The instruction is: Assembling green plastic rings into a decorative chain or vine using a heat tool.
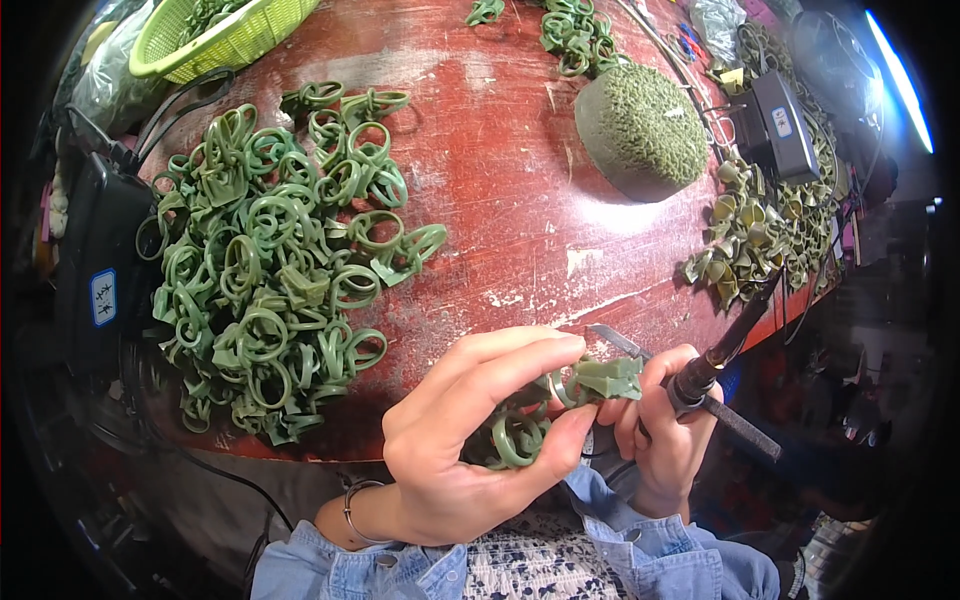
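Note:
My left hand [478,425] is closed around several green wax-like rings; one ring [518,438] shows in its palm. Between its thumb and fingertips it pinches another green ring with a blocky top [608,379]. Beside that ring, my right hand [665,430] is closed on a slim flat metal tool, whose grey blade [618,341] shows behind the ring and whose dark rough end [745,428] sticks out to the right. The same hand also grips a black pen-like tool [738,332] with a metal collar, slanting up and right. Whether the blade touches the ring I cannot tell.
A large heap of green rings [265,270] covers the left of the worn red table [500,200]. A round block with a crumb-covered top [645,130], more rings [577,35], and a pile of olive pieces [755,235] lie beyond. Black boxes [105,250] with cables and a green basket [225,45] stand around.

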{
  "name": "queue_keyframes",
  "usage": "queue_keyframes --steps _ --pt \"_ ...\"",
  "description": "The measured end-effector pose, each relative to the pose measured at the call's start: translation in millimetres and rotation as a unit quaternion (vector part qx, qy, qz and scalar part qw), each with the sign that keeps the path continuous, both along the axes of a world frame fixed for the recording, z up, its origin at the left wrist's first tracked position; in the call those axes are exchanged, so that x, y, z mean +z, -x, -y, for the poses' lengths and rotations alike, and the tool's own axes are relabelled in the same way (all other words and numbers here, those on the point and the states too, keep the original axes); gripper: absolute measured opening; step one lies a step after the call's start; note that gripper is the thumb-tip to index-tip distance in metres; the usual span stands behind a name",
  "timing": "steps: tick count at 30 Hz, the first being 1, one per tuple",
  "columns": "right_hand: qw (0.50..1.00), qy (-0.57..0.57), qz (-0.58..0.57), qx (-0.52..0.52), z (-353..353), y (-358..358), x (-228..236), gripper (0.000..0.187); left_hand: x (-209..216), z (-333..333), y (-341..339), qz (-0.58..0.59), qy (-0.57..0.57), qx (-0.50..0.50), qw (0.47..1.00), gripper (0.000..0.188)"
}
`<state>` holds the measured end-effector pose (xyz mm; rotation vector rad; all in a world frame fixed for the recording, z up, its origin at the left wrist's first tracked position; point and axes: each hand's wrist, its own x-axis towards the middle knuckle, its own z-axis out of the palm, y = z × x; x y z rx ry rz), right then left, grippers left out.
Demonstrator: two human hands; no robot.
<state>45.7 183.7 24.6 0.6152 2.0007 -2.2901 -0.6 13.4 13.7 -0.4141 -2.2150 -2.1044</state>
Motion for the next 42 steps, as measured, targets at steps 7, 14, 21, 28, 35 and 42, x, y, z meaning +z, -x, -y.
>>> queue_keyframes --steps 7,14,21,28,35,42 --pt "0.997 -0.079 -0.02 -0.011 3 -2 10 0.023 -1 -2 3 0.013 -0.001 0.006 1.0 0.033" --pt "0.976 -0.207 -0.074 0.002 -10 -14 -8 0.032 -10 -3 2 0.031 -0.028 -0.001 0.999 0.034" --pt "0.937 -0.347 -0.043 0.015 -9 -23 -24 0.057 -18 -4 4 0.045 -0.017 0.017 0.999 0.032" --pt "0.918 -0.391 -0.053 0.034 -12 -25 -26 0.051 -18 -5 4 0.056 -0.018 0.024 0.998 0.032" --pt "0.903 -0.42 -0.058 0.064 -17 -25 -29 0.053 -19 -7 4 0.068 -0.024 0.029 0.997 0.033" --pt "0.9 -0.425 -0.06 0.074 -20 -24 -27 0.05 -20 -7 5 0.056 -0.013 0.026 0.998 0.033"
